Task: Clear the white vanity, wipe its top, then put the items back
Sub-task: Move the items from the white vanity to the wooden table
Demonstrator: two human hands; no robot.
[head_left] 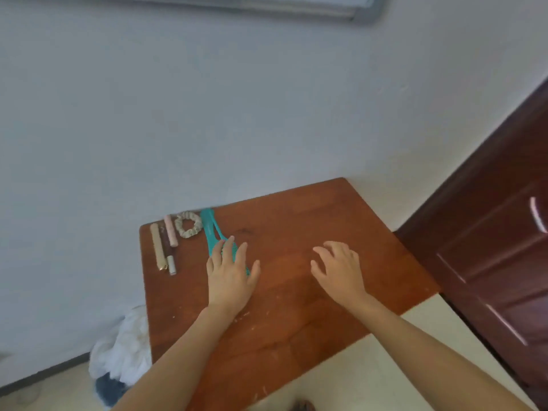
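Both hands over brown worktop [296, 307]. Left hand [229, 274]: fingers flat on teal comb [211, 231], just beside scrunchie [178, 225]. Right hand [338, 268]: loosely curled, empty. Advice: curl fingers under comb before lifting; avoid nudging neighbours.

A brown wooden worktop [296, 307] stands against a pale wall [207, 114], and to its right a dark brown panelled door [489, 247] carries a pale handle [538, 215]. On the light floor [370, 366] at the worktop's left side lies a crumpled heap of white cloth [124, 351] over something blue [108, 390], near a dark skirting strip [44, 373]. A grey frame edge [364, 10] shows at the top.
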